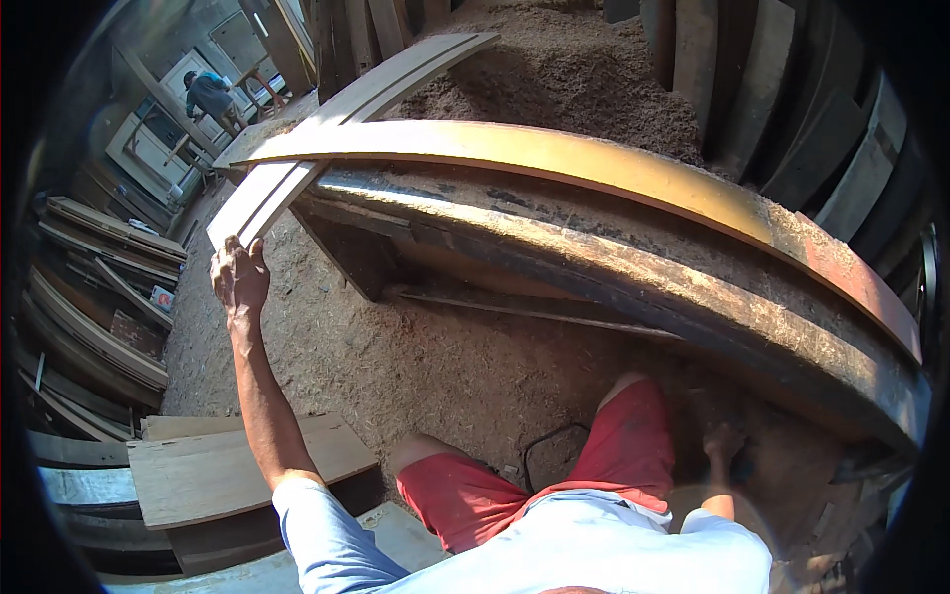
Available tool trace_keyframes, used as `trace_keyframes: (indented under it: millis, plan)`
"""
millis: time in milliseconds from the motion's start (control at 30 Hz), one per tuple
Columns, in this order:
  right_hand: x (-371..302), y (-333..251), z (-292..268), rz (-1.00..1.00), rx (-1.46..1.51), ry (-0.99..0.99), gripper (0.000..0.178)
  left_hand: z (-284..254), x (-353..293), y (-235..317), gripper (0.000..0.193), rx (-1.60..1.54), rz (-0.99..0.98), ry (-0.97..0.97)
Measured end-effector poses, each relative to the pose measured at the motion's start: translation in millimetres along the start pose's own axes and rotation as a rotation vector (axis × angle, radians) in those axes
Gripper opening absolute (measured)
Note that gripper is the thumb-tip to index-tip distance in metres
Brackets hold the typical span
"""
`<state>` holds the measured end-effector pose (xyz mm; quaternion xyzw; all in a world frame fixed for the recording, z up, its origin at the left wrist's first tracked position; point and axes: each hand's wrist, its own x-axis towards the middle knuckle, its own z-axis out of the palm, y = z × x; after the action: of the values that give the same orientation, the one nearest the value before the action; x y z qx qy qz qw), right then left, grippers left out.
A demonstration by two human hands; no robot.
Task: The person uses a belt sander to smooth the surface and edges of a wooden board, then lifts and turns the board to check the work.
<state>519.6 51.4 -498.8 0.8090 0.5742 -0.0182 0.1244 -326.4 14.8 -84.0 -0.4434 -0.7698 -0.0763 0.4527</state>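
Note:
My left hand (239, 277) reaches out to the far left, its fingers closed around the near end of a pale wooden board (259, 203) with a dark lengthwise line or gap along it. This board slants away to the upper right. It passes beneath a long wooden plank (495, 145) that lies along the workbench (554, 230). Low on the right, my right hand (723, 442) hangs in shadow beside the bench. Its fingers are too dark to make out, and whether it holds anything is hidden.
Sawdust is heaped (554, 74) behind the bench. Boards stand upright (757, 89) at the back right, and stacked planks (99, 307) fill the left. A wide board (237, 467) lies at lower left. A person (210, 99) bends over in the far left background.

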Motion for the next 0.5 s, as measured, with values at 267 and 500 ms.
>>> trace_keyframes:
  millis: [267, 500]
  plan:
    - [-5, 46, 81, -0.042, 0.080, 0.044, 0.057, 20, 10, -3, 0.043, 0.056, -0.072, -0.163]
    - [-37, 15, 45, 0.027, 0.277, -0.045, 0.056, 62, 6, -49, 0.065, 0.172, 0.028, -0.135]
